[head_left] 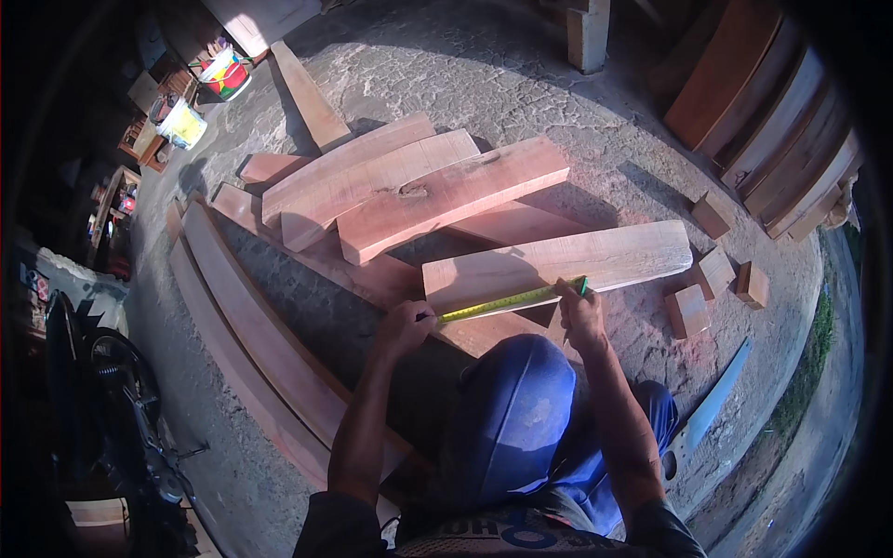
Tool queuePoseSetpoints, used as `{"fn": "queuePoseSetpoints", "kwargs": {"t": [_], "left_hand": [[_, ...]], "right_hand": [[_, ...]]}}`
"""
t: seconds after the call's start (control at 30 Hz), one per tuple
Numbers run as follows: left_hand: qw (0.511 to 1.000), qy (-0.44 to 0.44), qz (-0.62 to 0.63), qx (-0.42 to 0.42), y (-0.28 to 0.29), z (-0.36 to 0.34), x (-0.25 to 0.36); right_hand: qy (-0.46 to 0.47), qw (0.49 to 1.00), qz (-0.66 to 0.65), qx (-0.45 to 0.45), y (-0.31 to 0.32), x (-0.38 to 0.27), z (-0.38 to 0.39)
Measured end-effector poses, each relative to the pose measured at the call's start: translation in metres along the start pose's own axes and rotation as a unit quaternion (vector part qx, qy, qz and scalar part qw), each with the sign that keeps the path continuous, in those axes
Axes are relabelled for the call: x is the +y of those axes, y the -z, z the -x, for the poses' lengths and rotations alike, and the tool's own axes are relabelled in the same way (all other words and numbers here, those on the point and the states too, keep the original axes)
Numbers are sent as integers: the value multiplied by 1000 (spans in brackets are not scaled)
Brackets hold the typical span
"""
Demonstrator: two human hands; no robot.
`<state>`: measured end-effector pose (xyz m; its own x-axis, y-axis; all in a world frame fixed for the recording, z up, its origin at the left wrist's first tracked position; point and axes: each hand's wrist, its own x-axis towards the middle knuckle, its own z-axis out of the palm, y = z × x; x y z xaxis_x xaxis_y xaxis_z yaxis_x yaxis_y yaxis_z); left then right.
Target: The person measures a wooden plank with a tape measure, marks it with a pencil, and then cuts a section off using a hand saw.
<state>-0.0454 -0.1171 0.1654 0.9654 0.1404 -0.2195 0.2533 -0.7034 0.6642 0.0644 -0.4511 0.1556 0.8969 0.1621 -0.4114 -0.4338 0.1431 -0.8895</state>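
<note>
The hands point(406, 328) point(581, 316), curled closed, hold a yellow measuring tape point(498, 303) stretched along a plank point(595, 256)

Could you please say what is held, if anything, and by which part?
A yellow tape measure, by its visible ends: left hand at the left; right hand, also holding a partly hidden green object, at the right.

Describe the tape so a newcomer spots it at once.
Find the blue knee, lower centre. Above it, the tape stretches from left hand to right hand along the near edge of a plank. Thin and yellow, it differs from the broad, pinkish planks.
</note>
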Motion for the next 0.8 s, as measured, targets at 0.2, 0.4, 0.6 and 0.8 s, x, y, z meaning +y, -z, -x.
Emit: {"fn": "queuePoseSetpoints", "kwargs": {"t": [0.2,0.4,0.6,0.8], "left_hand": [[991,82,106,8,7,14,-10],[983,120,125,67,14,21,-24],[984,100,112,97,14,21,-29],[981,115,128,86,14,21,-21]], "right_hand": [[-48,992,53,-104,-59,12,8],[-57,981,99,-155,-83,9,-21],[13,977,26,-210,-83,30,-29],[26,978,42,-205,-77,38,-34]]}}
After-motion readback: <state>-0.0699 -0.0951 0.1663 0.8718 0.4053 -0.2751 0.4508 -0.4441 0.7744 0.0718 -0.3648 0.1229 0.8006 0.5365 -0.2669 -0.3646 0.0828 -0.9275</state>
